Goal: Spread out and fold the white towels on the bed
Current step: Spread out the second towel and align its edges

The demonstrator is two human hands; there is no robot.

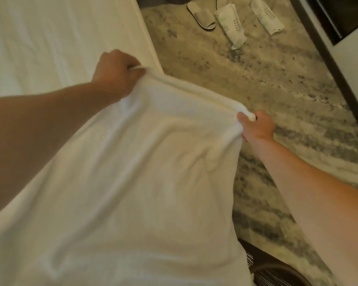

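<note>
Left hand (116, 73) & right hand (254, 126), apart, each pinch a corner of the towel (153, 162) (half off the bed (50, 38)); loose grip could drop it floorward.

1 white towel (153, 162), middle of frame, single piece as far as visible
2 hands: left hand (116, 72) centre left, right hand (256, 126) centre right
2 bare forearms: left forearm (39, 131) from the left edge, right forearm (318, 203) from the lower right
1 bed (50, 38), upper left
1 loose slipper (201, 15), top centre
2 wrapped white packets (230, 25) with print, top centre: that one just right of the slipper, second packet (266, 15) further right
1 patterned carpet (267, 79), right half
1 dark cabinet (339, 17), upper right corner, cut off by the frame
1 dark curved furniture piece (277, 271), bottom right, kind unclear
</note>
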